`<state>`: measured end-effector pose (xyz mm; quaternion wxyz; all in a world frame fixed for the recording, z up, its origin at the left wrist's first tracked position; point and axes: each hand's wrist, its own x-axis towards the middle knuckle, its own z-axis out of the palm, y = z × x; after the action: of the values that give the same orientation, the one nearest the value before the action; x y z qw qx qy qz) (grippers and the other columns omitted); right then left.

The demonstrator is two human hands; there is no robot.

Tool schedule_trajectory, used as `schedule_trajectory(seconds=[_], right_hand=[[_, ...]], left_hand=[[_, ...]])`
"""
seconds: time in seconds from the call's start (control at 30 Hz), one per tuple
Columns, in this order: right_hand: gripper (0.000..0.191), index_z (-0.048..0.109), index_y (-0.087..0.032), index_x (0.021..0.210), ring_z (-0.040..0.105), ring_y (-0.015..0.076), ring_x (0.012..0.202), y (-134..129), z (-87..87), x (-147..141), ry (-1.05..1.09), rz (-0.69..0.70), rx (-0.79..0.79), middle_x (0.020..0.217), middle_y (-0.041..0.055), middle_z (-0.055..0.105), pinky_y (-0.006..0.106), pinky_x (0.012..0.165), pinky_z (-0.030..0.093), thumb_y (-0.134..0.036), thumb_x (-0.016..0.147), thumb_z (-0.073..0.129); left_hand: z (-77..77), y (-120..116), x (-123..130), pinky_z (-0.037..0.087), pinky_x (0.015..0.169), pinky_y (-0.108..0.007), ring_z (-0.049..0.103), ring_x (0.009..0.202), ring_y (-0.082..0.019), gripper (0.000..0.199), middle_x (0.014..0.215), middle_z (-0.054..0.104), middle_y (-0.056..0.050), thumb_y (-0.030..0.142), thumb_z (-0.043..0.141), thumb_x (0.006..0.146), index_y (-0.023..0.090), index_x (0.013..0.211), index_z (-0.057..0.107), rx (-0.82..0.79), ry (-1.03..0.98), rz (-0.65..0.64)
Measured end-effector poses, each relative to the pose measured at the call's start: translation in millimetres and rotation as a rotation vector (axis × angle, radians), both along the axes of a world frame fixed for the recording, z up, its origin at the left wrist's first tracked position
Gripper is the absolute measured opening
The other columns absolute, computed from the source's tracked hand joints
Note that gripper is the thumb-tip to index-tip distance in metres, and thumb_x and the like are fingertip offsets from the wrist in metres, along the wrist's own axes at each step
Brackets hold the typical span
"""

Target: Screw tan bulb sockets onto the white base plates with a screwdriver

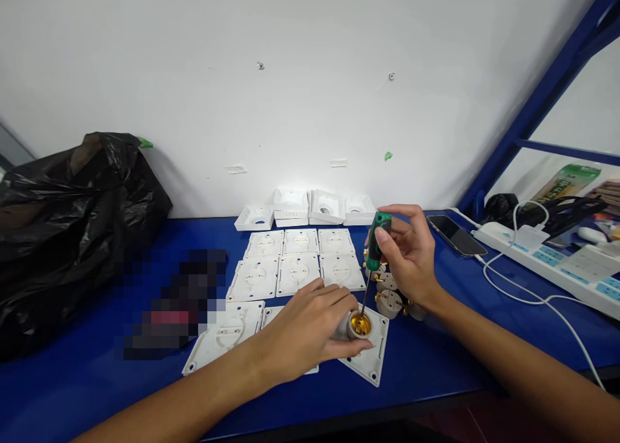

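My right hand (pixel 409 252) grips the green and black handle of a screwdriver (pixel 378 243), its shaft slanting down into a lamp socket. Gold-coloured metal lines the inside of this pale, round lamp socket (pixel 359 325). Around its side, the thumb and fingers of my left hand (pixel 317 327) are closed, hiding part of it. Beneath the socket lies a square white plate (pixel 372 359) with holes at its corners. Close to my right hand stand several more grey lamp sockets (pixel 389 304) with brass-coloured terminals. Whether the screwdriver tip sits in a screw is hidden inside the socket.
Several white plates (pixel 298 274) lie in rows on the blue table (pixel 411 378). White shallow boxes (pixel 290 201) are stacked along the wall. A black plastic bag (pixel 82 217) fills the left; a phone (pixel 456 235), a power strip (pixel 547 259) and cables lie right.
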<state>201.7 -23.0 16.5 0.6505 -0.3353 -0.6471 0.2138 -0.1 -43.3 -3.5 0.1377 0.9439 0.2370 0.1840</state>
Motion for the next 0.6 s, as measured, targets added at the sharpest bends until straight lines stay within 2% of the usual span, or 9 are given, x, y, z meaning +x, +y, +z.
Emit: schedule_trajectory(seconds=[0.2,0.33,0.5,0.6], right_hand=[[0.021,0.054,-0.026,0.115,0.049,0.0106,0.054,-3.2,0.5,-0.3,-0.017,0.025,0.016,0.068,-0.0052,0.055,0.025,0.045,0.039,-0.027,0.096,0.064],[0.020,0.055,-0.025,0.113,0.049,0.0108,0.054,-5.8,3.5,-2.4,0.001,-0.001,0.008,0.069,-0.0046,0.057,0.025,0.044,0.039,-0.028,0.096,0.064],[0.021,0.054,-0.027,0.114,0.053,0.0121,0.055,-7.3,4.3,-4.0,0.010,0.026,0.008,0.070,-0.0038,0.058,0.025,0.043,0.039,-0.028,0.096,0.065],[0.022,0.054,-0.027,0.114,0.053,0.0124,0.055,-6.7,2.9,-3.2,0.000,0.028,0.011,0.071,-0.0033,0.060,0.026,0.044,0.039,-0.028,0.096,0.065]], left_hand=[[-1.9,-0.5,-1.3,0.044,0.083,-0.035,0.063,0.076,-0.018,0.041,0.083,0.067,0.003,0.053,0.080,0.086,0.019,0.083,0.056,0.018,-0.045,-0.010],[-0.7,-0.8,-0.9,0.045,0.084,-0.037,0.063,0.076,-0.018,0.041,0.084,0.066,0.002,0.053,0.076,0.088,0.020,0.080,0.054,0.033,-0.016,0.015],[1.7,-1.6,-0.3,0.046,0.090,-0.040,0.065,0.083,-0.021,0.041,0.092,0.067,0.000,0.057,0.074,0.089,0.020,0.093,0.057,0.005,0.038,0.043],[3.3,-3.0,-0.3,0.046,0.092,-0.042,0.066,0.087,-0.022,0.036,0.095,0.068,0.000,0.048,0.078,0.084,0.020,0.099,0.060,0.000,0.027,0.031]])
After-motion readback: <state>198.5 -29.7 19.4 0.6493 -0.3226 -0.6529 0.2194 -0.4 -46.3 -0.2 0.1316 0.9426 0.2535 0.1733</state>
